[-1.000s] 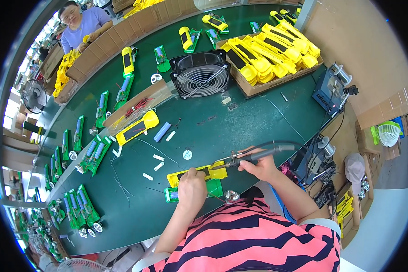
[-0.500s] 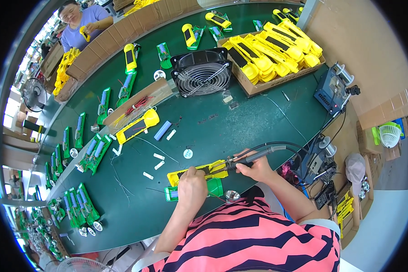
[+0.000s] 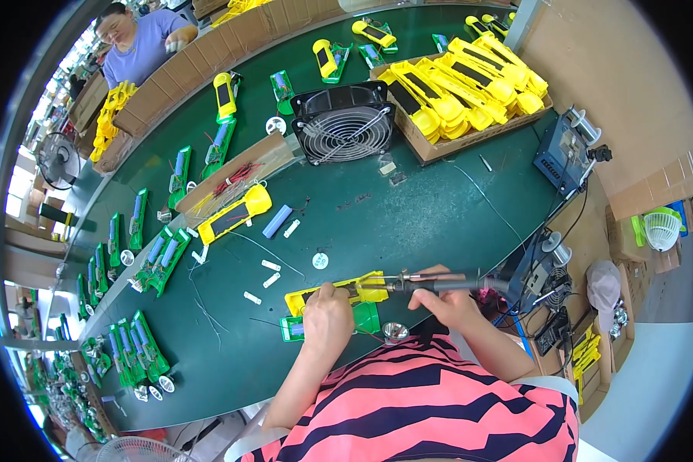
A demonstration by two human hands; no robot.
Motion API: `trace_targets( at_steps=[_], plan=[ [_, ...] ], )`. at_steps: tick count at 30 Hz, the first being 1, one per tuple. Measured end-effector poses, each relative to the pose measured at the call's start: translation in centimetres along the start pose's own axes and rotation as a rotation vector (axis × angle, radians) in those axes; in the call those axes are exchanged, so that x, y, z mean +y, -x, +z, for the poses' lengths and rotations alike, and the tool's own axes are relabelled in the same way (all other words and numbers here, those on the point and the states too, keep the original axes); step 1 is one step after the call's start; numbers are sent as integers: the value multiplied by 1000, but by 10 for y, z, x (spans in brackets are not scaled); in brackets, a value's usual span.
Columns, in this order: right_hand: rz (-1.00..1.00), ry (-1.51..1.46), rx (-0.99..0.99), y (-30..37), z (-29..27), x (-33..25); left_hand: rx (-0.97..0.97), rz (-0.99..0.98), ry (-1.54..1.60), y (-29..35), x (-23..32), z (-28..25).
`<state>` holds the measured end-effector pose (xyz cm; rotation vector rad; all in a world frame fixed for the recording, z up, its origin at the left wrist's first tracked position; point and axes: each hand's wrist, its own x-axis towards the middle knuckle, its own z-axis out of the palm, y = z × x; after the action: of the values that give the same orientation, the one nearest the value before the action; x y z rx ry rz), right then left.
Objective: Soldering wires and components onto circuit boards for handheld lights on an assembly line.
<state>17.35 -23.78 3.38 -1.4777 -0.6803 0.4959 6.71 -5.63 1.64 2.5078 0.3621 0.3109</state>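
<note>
My left hand [image 3: 329, 317] is closed on a yellow plastic casing [image 3: 374, 295] with a dark panel, its fingers hiding the middle. Under it and nearer to me lies a green casing [image 3: 367, 316] with a blue cell inside. A silvery reflector cup [image 3: 395, 332] sits at the green casing's right end. My right hand [image 3: 448, 304] grips a soldering iron [image 3: 470, 285] with a thin metal guide along it. The iron lies almost level, its tip end over the right part of the yellow casing. Whether the tip touches is too small to tell.
A black fan [image 3: 343, 127] and a carton of yellow casings [image 3: 470, 92] stand at the back. A soldering station [image 3: 562, 158] is at right. Green casings [image 3: 138, 346] line the left. A blue cell [image 3: 277, 222] lies mid-table. Across a cardboard divider [image 3: 208, 58] sits another person.
My right hand has shifted slightly right and tilted the soldering iron flatter. My left hand stays on the yellow casing. The other person's hand no longer shows the yellow piece.
</note>
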Motion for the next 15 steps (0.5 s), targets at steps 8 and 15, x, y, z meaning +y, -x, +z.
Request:
trace_targets(
  at_steps=[8,15],
  plan=[
    [-85,500,-275,8,42,4,-10,0,-11,-2,3,-1],
    [-124,604,-304,3,43,4,10,5,41,3,1,0]
  ],
)
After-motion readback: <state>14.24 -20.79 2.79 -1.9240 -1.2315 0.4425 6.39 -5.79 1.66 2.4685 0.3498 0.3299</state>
